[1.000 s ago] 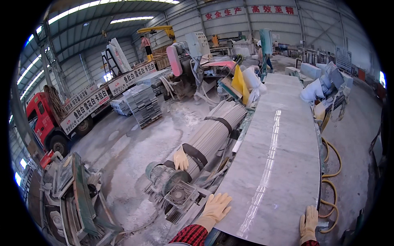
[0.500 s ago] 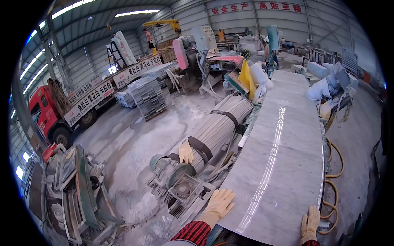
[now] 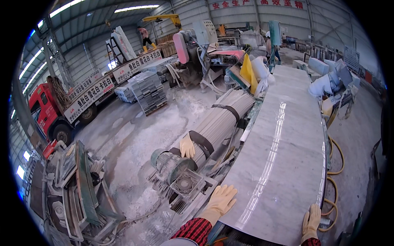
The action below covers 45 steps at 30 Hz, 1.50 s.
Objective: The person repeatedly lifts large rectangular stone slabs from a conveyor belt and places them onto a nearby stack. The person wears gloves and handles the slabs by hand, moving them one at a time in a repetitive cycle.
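Observation:
A long polished grey-white stone slab stretches away from me, a bright strip of light reflected along it. My left hand, in a cream rubber glove, rests at the slab's near left edge with its fingers stretched out. On the near right edge lies my right hand, gloved alike, its fingers extended along the rim. Neither hand holds anything. Both wrists show red-and-black checked sleeves. A dark conveyor-like surface shows below the slab's near end.
Left of the slab are a dusty motor, a loose glove and a strapped bundle of long strips. A yellow hose curls at the right. Farther off stand a red truck, stacked slabs and two people.
The view has shifted slightly. Both hands keep their places on the slab's edges. The person on the truck bed has changed stance, legs now apart.

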Available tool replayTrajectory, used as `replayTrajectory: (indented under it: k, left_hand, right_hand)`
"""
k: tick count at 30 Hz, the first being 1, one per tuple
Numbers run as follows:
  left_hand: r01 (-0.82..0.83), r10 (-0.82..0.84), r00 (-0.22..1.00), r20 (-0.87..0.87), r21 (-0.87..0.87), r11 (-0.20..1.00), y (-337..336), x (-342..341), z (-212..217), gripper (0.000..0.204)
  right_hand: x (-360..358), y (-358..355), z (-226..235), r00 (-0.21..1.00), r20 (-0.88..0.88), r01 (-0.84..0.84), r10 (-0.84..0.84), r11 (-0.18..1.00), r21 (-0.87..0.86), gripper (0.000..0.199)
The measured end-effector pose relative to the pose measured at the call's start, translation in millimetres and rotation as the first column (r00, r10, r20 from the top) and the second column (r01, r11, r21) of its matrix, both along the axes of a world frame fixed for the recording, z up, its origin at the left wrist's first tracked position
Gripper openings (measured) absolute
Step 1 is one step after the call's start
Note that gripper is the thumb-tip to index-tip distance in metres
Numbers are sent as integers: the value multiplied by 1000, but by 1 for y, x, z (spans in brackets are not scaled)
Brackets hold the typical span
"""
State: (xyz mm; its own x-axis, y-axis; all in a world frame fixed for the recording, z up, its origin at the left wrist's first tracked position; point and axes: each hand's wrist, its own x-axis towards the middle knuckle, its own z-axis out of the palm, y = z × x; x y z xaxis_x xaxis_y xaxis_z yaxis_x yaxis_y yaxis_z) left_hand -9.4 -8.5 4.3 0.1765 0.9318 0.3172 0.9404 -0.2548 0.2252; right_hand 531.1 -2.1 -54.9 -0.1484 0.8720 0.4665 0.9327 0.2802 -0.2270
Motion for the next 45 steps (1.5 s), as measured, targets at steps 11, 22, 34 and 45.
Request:
replayTrajectory:
  k: [11,22,34,45]
  left_hand:
    - [-10,11,1000,27,-26,1000,-3,0,1,45]
    - [3,-3,999,44,-16,1000,-6,-2,-2,47]
    - [-75,71,996,-50,-90,993,-14,2,5,47]
    - [-79,74,996,-45,-138,987,-18,1,8,47]
  right_hand:
    - [0,-6,0,999,24,44,-43,999,-24,54]
    - [-2,-11,2,998,38,46,-46,999,-8,51]
    - [-5,-16,5,999,35,35,-35,999,18,48]
    - [-4,-19,5,998,46,31,-31,1000,2,49]
